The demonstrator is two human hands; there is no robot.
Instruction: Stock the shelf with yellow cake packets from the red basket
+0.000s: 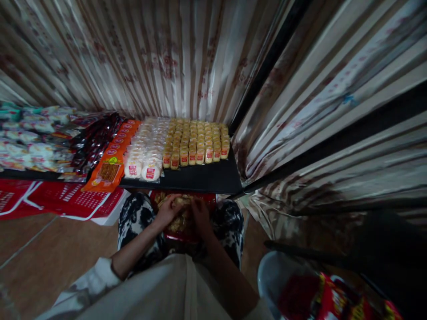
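Note:
Both hands meet in front of me over a red container (190, 237) between my knees. It holds many small yellowish snacks in clear wrappers (180, 222). Curled fingers of my left hand (167, 211) grip a pale yellow wrapped snack (183, 201). My right hand (201, 216) is closed at the snack's right end and seems to hold it too; its fingertips are dim and partly hidden. Just beyond, on a black shelf (207, 178), stand neat rows of yellow wrapped snacks (196, 144).
Left along the shelf lie round white packets (151, 171), an orange snack bag (110, 162), dark red packets (96, 140) and white packets (36, 149). Red bags (60, 200) lie below it. Striped curtains (187, 58) enclose the back and right. A pale tub (267, 275) with red packets stands lower right.

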